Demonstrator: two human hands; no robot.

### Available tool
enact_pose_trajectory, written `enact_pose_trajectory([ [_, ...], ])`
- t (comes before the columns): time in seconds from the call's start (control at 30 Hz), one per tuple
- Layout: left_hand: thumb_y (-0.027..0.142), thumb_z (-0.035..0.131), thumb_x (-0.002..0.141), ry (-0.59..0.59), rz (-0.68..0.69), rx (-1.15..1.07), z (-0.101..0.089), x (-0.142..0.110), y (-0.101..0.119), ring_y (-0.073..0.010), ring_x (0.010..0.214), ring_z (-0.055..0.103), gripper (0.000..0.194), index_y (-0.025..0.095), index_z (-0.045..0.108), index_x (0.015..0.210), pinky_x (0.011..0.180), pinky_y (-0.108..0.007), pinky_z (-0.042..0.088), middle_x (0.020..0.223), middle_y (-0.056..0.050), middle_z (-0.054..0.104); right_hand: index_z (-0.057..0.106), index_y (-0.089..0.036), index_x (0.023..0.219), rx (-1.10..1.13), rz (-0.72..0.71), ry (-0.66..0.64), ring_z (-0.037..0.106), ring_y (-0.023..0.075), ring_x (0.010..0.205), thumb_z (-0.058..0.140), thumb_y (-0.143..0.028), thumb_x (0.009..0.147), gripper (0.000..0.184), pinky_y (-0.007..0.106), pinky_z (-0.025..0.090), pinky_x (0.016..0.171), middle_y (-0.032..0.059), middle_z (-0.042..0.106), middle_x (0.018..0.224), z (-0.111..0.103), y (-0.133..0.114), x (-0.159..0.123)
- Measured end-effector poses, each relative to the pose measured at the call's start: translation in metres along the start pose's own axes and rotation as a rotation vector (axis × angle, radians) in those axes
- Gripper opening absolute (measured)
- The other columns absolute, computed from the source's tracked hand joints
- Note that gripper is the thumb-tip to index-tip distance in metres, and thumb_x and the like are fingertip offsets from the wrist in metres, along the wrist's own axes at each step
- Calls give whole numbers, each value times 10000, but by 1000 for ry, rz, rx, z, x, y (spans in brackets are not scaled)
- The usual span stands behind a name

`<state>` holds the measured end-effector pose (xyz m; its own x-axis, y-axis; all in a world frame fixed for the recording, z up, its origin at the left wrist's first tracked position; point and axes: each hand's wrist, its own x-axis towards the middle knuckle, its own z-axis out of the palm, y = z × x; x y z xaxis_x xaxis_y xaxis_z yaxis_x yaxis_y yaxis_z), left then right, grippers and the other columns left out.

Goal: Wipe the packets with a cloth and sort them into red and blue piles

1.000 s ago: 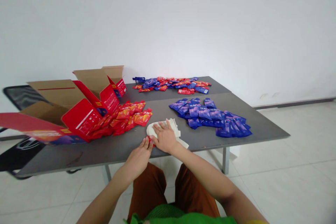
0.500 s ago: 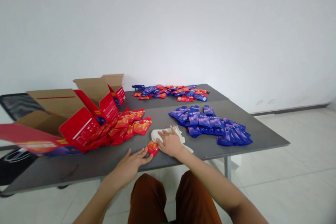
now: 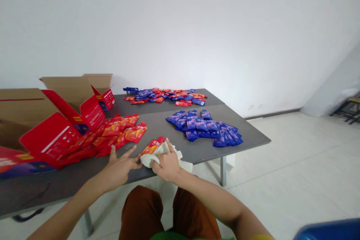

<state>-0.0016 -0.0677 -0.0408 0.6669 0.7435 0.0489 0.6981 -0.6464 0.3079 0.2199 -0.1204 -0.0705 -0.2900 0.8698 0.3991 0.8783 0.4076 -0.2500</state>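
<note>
White crumpled cloth (image 3: 180, 155) under right hand (image 3: 168, 163) | glossy orange-red pouch (image 3: 152, 146) beside it | hands: left (image 3: 119, 168) spread, right's grip unclear

Red packet (image 3: 152, 146) partly hidden under white cloth (image 3: 147, 160)

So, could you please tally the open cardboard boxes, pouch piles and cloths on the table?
Open red cardboard boxes: 3
Pile of red-orange pouches: 1
Pile of blue-purple pouches: 1
Mixed red-and-blue pouch pile: 1
Crumpled white cloth: 1
Total: 7
</note>
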Motion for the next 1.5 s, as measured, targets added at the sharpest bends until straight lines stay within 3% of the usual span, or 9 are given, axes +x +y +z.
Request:
enact_pose_trajectory([
  [0.1, 125, 486, 715, 222, -73, 148, 3, 10, 14, -319, 1298, 436, 264, 213, 733, 752, 1123, -560, 176, 896, -90, 737, 680, -200, 691, 56, 269, 159, 617, 189, 671, 387, -316, 904, 381, 430, 252, 1092, 42, 653, 627, -10, 17, -7],
  [0.23, 379, 526, 806, 406, -84, 241, 18, 20, 40, -339, 1385, 291, 400, 128, 703, 1062, 1110, -457, 290, 1305, -177, 573, 541, -193, 538, 444, 574, 339, 504, 160, 536, 413, -417, 879, 428, 323, 450, 737, -6, 492, 493, -29, 44, -12],
  [0.33, 421, 535, 819, 336, -148, 273, 35, 28, 56, -347, 1330, 390, 560, 79, 576, 1260, 1049, -434, 379, 1440, -231, 410, 467, -192, 549, 821, 668, 419, 409, 126, 498, 467, -498, 836, 419, 256, 353, 522, -39, 411, 486, -41, 54, -11],
  [0.47, 254, 351, 918, 179, -340, 274, 46, 39, 63, -313, 971, 665, 424, 74, 558, 1241, 795, -417, 522, 1244, -261, 581, 444, -192, 586, 1037, 667, 449, 366, 108, 492, 508, -488, 810, 378, 242, 309, 488, -50, 406, 499, -47, 55, -8],
  [0.6, 118, 337, 880, 240, -504, 71, 30, 46, 43, -303, 844, 691, 385, 82, 580, 1177, 751, -412, 516, 903, -204, 698, 510, -179, 607, 875, 621, 376, 445, 135, 507, 435, -508, 873, 429, 261, 364, 522, -18, 494, 517, -45, 42, -1],
  [0.7, 184, 444, 842, 246, -546, -573, 23, 45, 22, -257, 803, 694, 266, 119, 619, 1030, 720, -361, 530, 855, -143, 710, 666, -159, 857, 521, 361, 212, 614, 203, 759, 378, -459, 928, 421, 348, 436, 820, 63, 691, 804, -36, 13, 9],
  [0.87, 288, 632, 703, 203, -554, -1427, 37, 41, 8, -227, 756, 680, 272, 135, 631, 928, 614, -312, 537, 857, -98, 722, 431, -192, 1398, 178, -63, -95, 369, 221, 1336, 314, -429, 973, 500, 462, 101, 1142, 72, 436, 1447, 1, -28, 27],
  [1.23, 39, 527, 668, 134, -680, -1463, 30, 46, 19, -197, 612, 679, 147, 107, 628, 751, 630, -322, 557, 649, -91, 696, 418, -228, 1411, 65, 193, -267, 246, 271, 1399, 150, -517, 982, 582, 595, 108, 1102, 50, 393, 1474, 20, 3, 72],
  [1.5, 65, 536, 629, 273, -704, -1539, 38, 49, 12, -185, 547, 643, 88, 122, 586, 585, 528, -261, 515, 549, -50, 645, 330, -72, 1448, 44, -102, -86, 235, 253, 1399, 262, -558, 959, 693, 447, 110, 1149, 115, 410, 1458, 23, -27, 21],
])
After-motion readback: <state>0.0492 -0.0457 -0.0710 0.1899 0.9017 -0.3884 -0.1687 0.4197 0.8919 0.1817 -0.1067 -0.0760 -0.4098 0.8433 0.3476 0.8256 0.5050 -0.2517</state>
